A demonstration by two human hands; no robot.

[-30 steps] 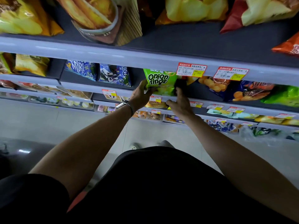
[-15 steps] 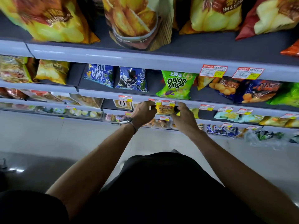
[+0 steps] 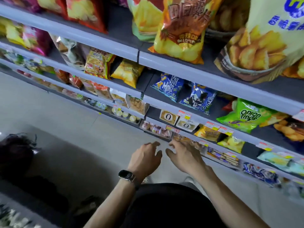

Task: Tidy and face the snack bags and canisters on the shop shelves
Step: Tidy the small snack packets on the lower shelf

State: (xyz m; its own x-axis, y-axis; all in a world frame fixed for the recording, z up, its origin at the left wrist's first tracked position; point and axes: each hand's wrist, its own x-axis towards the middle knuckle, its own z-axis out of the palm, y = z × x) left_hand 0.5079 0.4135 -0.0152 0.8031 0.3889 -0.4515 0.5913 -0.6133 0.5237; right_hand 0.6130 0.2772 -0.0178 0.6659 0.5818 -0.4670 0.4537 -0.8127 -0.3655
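Left hand (image 3: 144, 159) and right hand (image 3: 184, 158) dropped from yellow bag (image 3: 208, 133); fingers spread, empty.

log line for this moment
left grip open, empty | right grip open, empty | by low shelf packs | onion rings bag label out

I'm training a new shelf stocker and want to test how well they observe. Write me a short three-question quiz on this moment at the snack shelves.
1. True or false: the left hand has its grip on the onion rings bag.
2. Which wrist wears the watch? A) left B) right
3. Fill in: on their shared shelf, the Koi Mori bag sits to the ___ of the onion rings bag.

Key: 1 false, it holds nothing; 2 A; 3 left.
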